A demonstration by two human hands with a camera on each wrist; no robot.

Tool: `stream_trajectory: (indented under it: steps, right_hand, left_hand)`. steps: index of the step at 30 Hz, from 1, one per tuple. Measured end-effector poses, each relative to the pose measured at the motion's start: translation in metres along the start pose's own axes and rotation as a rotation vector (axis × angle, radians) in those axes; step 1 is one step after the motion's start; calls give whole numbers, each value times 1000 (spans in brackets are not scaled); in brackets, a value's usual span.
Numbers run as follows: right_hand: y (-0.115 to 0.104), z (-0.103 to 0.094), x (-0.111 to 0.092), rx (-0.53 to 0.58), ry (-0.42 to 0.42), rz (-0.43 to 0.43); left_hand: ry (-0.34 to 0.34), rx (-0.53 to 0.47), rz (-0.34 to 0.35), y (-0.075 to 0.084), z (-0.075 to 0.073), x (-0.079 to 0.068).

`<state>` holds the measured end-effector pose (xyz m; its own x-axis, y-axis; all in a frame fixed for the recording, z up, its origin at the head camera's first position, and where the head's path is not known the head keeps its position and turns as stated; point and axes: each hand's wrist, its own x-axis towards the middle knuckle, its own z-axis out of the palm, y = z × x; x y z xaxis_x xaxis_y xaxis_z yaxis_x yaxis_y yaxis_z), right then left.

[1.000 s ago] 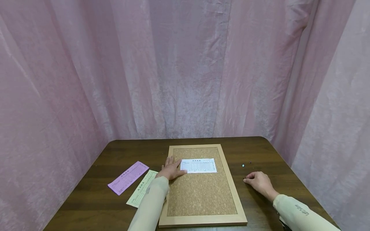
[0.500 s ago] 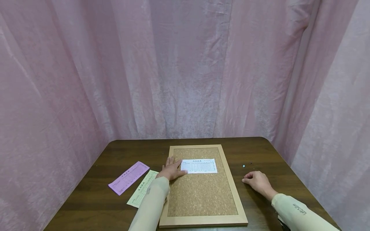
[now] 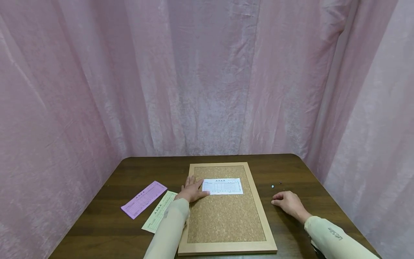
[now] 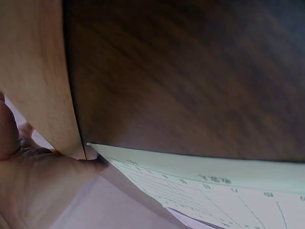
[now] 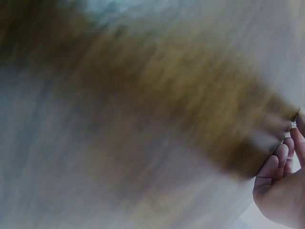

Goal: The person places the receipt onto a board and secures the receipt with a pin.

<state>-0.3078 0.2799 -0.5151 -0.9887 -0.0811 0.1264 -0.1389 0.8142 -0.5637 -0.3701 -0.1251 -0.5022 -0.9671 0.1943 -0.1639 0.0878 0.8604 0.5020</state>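
Note:
My left hand [image 3: 191,190] lies with its fingers spread on the left side of a wood-framed cork board [image 3: 228,219]. Its thumb and forefinger touch the left edge of a white printed slip [image 3: 222,186] lying flat on the cork. In the left wrist view the hand [image 4: 43,181] sits by the board's pale frame [image 4: 38,71]. To the right of the board, my right hand [image 3: 289,205] is low over the table, thumb and forefinger tips together. The right wrist view shows the right hand [image 5: 281,181] pinching a tiny thumbtack, mostly hidden by the fingertips.
A purple slip [image 3: 143,199] and a pale green slip [image 3: 159,212] lie on the brown wooden table [image 3: 100,216] left of the board; the left forearm borders the green one. Beyond the right hand are a small teal tack [image 3: 272,186] and a dark speck [image 3: 280,182]. Pink curtains [image 3: 207,79] surround the table.
My right hand has shifted very slightly left, and the dark spot at its fingertips a second ago no longer shows. My left hand and the white slip have stayed in place.

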Motion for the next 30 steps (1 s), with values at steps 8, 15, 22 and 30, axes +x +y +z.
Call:
stream_trajectory:
  steps: [8, 15, 22, 30]
  right_hand:
    - [0, 3, 1, -12, 18, -2]
    - [-1, 4, 2, -15, 27, 7]
    - [-1, 6, 2, -18, 36, 18]
    - [-2, 6, 2, -24, 46, 15]
  left_hand:
    - [0, -6, 7, 0, -1, 0]
    - [5, 16, 9, 0, 0, -1]
    - [0, 15, -1, -1, 2, 2]
    - [-4, 17, -6, 1, 1, 1]
